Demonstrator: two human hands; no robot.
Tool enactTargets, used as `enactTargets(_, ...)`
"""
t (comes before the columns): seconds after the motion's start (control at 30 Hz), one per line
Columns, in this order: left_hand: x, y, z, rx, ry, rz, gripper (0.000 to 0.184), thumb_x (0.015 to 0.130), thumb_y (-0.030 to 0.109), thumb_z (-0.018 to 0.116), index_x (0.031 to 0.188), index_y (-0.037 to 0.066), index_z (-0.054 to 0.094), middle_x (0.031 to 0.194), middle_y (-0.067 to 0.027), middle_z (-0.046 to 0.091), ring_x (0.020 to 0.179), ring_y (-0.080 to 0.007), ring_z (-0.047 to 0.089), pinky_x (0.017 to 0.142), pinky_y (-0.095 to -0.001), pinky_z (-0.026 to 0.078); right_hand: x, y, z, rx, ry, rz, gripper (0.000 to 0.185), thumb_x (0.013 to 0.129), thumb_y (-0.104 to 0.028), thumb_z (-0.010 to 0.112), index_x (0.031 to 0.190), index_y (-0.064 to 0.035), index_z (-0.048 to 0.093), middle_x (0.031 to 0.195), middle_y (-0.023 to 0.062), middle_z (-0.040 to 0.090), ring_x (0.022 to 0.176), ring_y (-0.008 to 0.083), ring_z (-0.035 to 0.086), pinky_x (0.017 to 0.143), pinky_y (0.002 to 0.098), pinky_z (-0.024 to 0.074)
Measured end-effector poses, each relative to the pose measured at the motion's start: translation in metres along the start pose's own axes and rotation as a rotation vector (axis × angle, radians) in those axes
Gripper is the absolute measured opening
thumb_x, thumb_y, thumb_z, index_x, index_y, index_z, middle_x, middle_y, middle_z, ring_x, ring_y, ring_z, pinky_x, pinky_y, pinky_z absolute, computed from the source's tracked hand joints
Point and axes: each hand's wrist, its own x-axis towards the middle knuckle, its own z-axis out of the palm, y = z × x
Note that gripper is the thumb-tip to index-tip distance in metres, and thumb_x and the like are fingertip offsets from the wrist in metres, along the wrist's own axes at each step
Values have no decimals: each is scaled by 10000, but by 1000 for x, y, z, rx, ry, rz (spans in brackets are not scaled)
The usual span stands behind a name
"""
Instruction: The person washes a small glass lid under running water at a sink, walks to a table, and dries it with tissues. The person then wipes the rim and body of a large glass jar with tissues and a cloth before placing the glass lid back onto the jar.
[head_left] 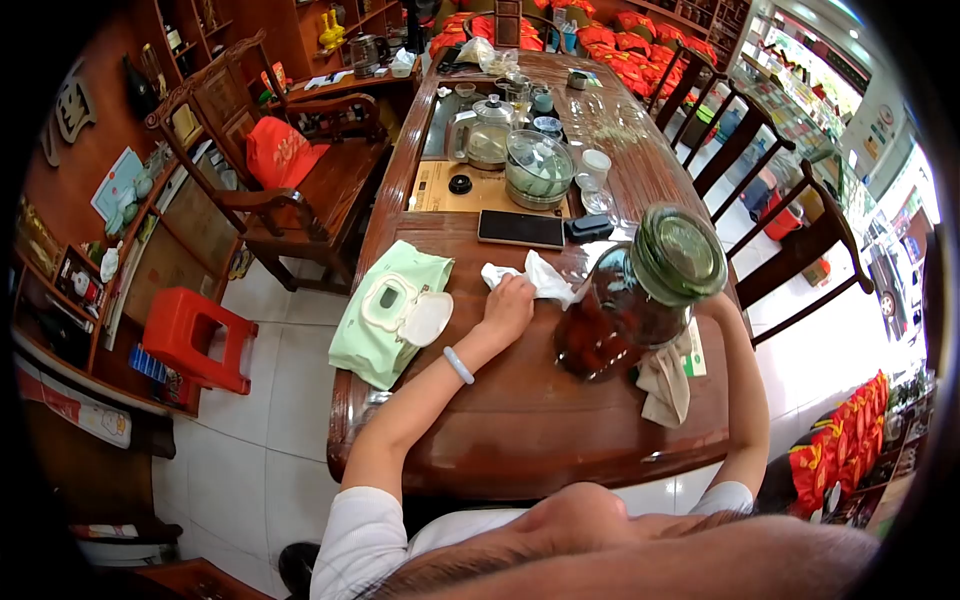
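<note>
My left hand (511, 307) rests on the table with its fingers closed on a crumpled white wipe (543, 276). A pale bracelet circles that wrist. To its left lies a light green pack of wipes (372, 335) with its lid flipped open. A large glass jar (625, 315) with dark red contents and a greenish glass lid (680, 252) leans toward the right. My right hand (712, 306) is against the jar's right side, its fingers mostly hidden behind the glass. A beige cloth (664, 388) lies beside the jar's base.
Beyond my hands are a black phone (521, 229), a dark case (590, 228), a glass bowl (538, 172) and a glass kettle (489, 135). Wooden chairs (800, 235) line the right side. A red stool (198, 338) stands on the floor at left.
</note>
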Motion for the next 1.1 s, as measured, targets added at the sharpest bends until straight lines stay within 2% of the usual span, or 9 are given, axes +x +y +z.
enactTargets(0.2, 42, 7, 31, -105, 29, 35, 76, 679, 22, 537, 745, 40, 570, 809, -93, 553, 837, -277, 507, 729, -362, 444, 153, 2, -35, 94, 365, -155, 301, 722, -196, 670, 889, 40, 584, 794, 131, 612, 742, 175, 599, 615, 307, 492)
enactTargets(0.37, 31, 2, 44, -42, -73, 131, 166, 638, 22, 581, 798, 53, 545, 924, -68, 527, 888, -255, 492, 736, -330, 453, 262, -13, -37, -64, 550, -404, 712, 670, -388, 697, 1174, 27, 413, 1099, 192, 502, 925, 247, 541, 797, 331, 428)
enactTargets(0.47, 26, 7, 40, -40, -62, 124, 215, 615, 6, 583, 819, 53, 536, 971, -68, 513, 923, -248, 483, 746, -320, 453, 311, -11, -31, -230, 736, -496, 774, 669, -426, 685, 1199, 43, 373, 1164, 224, 455, 1043, 305, 484, 876, 357, 385)
enactTargets(0.57, 26, 9, 41, -40, -74, 109, 229, 609, 1, 576, 830, 46, 538, 972, -74, 514, 934, -247, 481, 756, -319, 452, 335, -12, -33, -173, 618, -472, 868, 653, -477, 670, 1232, 63, 314, 1197, 269, 408, 1087, 366, 432, 932, 396, 339)
enactTargets(0.73, 25, 14, 35, -76, -67, 101, 247, 608, -7, 566, 849, 38, 540, 978, -80, 514, 942, -251, 481, 769, -320, 451, 347, -9, -37, -57, 467, -441, 767, 655, -489, 663, 1198, -6, 419, 1149, 251, 462, 1073, 356, 449, 910, 389, 358)
enactTargets(0.83, 25, 13, 36, -47, -55, 123, 250, 612, -7, 565, 857, 36, 540, 994, -82, 516, 947, -254, 483, 768, -319, 453, 349, -5, -44, -103, 445, -441, 685, 646, -399, 685, 1177, -35, 454, 1081, 236, 511, 1014, 361, 492, 856, 390, 393)
enactTargets(0.9, 25, 11, 39, -31, -64, 116, 252, 619, -6, 565, 866, 38, 543, 1008, -82, 520, 956, -256, 485, 766, -318, 456, 344, -7, -45, -124, 483, -450, 660, 643, -337, 693, 1179, -38, 453, 1060, 227, 516, 989, 358, 501, 840, 390, 402)
enactTargets(1.0, 25, 10, 36, -52, -89, 103, 257, 625, -6, 565, 877, 41, 544, 1013, -79, 525, 957, -251, 488, 763, -317, 458, 327, -11, -53, -130, 902, -575, 631, 646, -268, 700, 1169, -17, 453, 1010, 208, 528, 923, 349, 516, 818, 394, 410)
enactTargets(1.1, 26, 11, 35, -69, -71, 115, 244, 629, -5, 562, 869, 40, 546, 1014, -75, 525, 952, -246, 492, 760, -320, 459, 265, -39, -69, 47, 870, -730, 593, 656, -239, 695, 1162, -22, 475, 1076, 197, 527, 966, 275, 535, 756, 333, 460)
